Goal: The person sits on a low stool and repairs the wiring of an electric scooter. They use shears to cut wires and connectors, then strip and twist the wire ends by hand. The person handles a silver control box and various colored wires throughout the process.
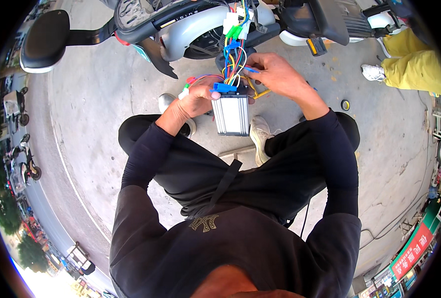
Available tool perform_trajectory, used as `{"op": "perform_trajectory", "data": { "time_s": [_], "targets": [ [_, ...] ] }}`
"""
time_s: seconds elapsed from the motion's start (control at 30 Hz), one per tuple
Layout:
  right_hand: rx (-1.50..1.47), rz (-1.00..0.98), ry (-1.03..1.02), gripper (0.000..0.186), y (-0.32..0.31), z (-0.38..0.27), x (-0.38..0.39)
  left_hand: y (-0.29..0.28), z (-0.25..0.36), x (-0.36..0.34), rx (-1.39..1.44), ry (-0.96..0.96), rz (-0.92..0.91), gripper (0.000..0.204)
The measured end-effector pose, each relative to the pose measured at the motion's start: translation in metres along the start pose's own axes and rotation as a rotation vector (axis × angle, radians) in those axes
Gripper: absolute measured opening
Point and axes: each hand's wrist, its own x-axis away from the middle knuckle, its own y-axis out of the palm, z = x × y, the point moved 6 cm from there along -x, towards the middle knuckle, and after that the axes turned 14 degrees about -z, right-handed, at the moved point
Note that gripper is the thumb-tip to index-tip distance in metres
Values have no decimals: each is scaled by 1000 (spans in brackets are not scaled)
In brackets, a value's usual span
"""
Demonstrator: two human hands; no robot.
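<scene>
A silver finned controller box [231, 115] hangs between my knees, its wire end facing the scooter. My left hand [198, 98] grips it at that end, thumb beside a blue plug [224, 88]. Red, blue, yellow and white wires [233, 63] run from the box up to white, green and blue connectors [234, 33] at the scooter. My right hand [272, 72] pinches a thin wire with a blue connector [252, 69] between thumb and forefinger. Beside my left wrist, a small white connector [183, 93] and a red one dangle on loose wires.
The electric scooter [205, 35] stands just ahead, its black seat [45, 40] at the far left. A roll of tape [345, 105] lies on the concrete to the right. A person in yellow trousers [413, 64] stands at the upper right. Cables [387, 233] trail along the ground at right.
</scene>
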Motion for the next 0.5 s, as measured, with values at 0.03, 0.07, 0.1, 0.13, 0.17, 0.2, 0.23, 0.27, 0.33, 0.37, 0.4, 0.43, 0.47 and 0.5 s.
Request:
{"op": "perform_trajectory", "data": {
  "time_s": [0.03, 0.07, 0.1, 0.13, 0.17, 0.2, 0.23, 0.27, 0.33, 0.37, 0.4, 0.43, 0.47, 0.5],
  "targets": [
    [41, 15, -3, 26, -1, -4, -2, 3, 1, -1, -8, 1, -1, 82],
    [82, 31, -8, 28, -3, -9, -4, 3, 1, -2, -21, 18, 2, 83],
    [124, 47, -13, 30, -5, -13, -6, 3, 2, -3, -35, 36, 6, 83],
    [76, 65, -22, 29, -5, -14, -8, 4, 3, -2, -23, 31, 14, 83],
    [28, 82, -31, 29, -3, -15, -10, 6, 4, 0, -12, 26, 24, 83],
    [-20, 98, -40, 29, -3, -16, -12, 6, 5, 2, 0, 22, 33, 84],
    [-77, 148, -51, 29, -7, -14, -12, 2, 4, 3, -7, 31, 53, 82],
    [-133, 191, -63, 28, -12, -14, -10, -5, 0, 6, -11, 45, 77, 81],
    [-127, 295, -98, 25, -23, -21, -3, -16, -6, 11, 10, 28, 72, 76],
    [-143, 380, -123, 25, -28, -19, 0, -14, -5, 10, -4, 25, 76, 77],
    [-158, 464, -148, 25, -32, -17, 3, -10, -2, 9, -19, 22, 81, 77],
    [-173, 549, -175, 24, -36, -15, 6, -8, 0, 8, -33, 19, 86, 77],
    [-155, 587, -223, 22, -38, -20, 9, -7, 0, 9, -41, 3, 70, 81],
    [-193, 580, -202, 22, -38, -21, 11, -6, 0, 10, -89, -2, 109, 82]
  ]
}}
